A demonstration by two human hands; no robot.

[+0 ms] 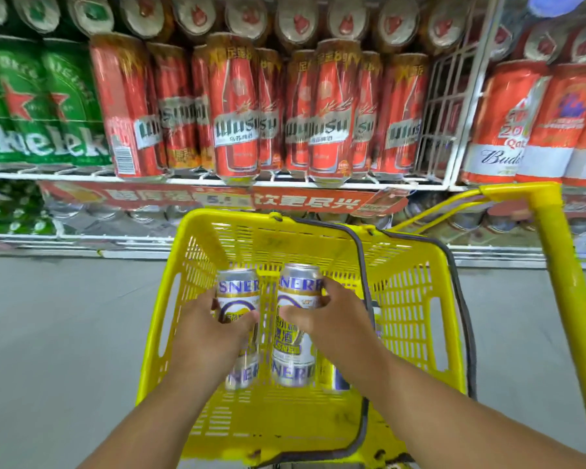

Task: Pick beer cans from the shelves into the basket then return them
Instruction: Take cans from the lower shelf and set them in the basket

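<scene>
My left hand (214,319) is closed on a silver can (238,292), and my right hand (325,313) is closed on another can (300,287), both held inside the yellow basket (416,299) at lower centre of the frame. More silver cans (291,363) lie beneath them on the basket floor. Whether I am loading or unloading, I cannot tell. Either way, cans sit in the basket, so returning them to the shelf (217,181) across the top is left.

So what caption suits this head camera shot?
Both hands, left and right, grip silver pilsner cans above a yellow basket.
</scene>
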